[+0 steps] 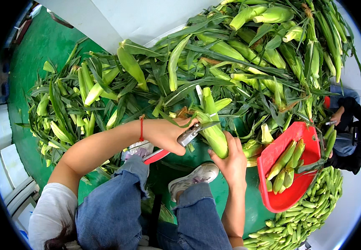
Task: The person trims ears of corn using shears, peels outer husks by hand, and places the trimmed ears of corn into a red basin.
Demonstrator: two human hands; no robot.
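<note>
My left hand [168, 134] grips pruning shears [189, 135] with red on the handle. Their blades lie across the upper part of a green corn ear [215, 140], still in its husk. Around the lower, rounded end of that ear, my right hand [232, 156] has its fingers closed. Brown corn silk [185, 112] shows beside the blades. Both hands are above my knees, over the green floor [227, 195]. Whether the blades are cutting into the husk cannot be told.
A large pile of unhusked corn ears [218, 50] and leaves stretches ahead against a white panel [155, 15]. Cut husk pieces [61, 125] lie left. At right, a red plastic scoop [308, 184] holds several trimmed ears, beside a heap of small ears [296, 222]. Another person [351, 131] sits beyond.
</note>
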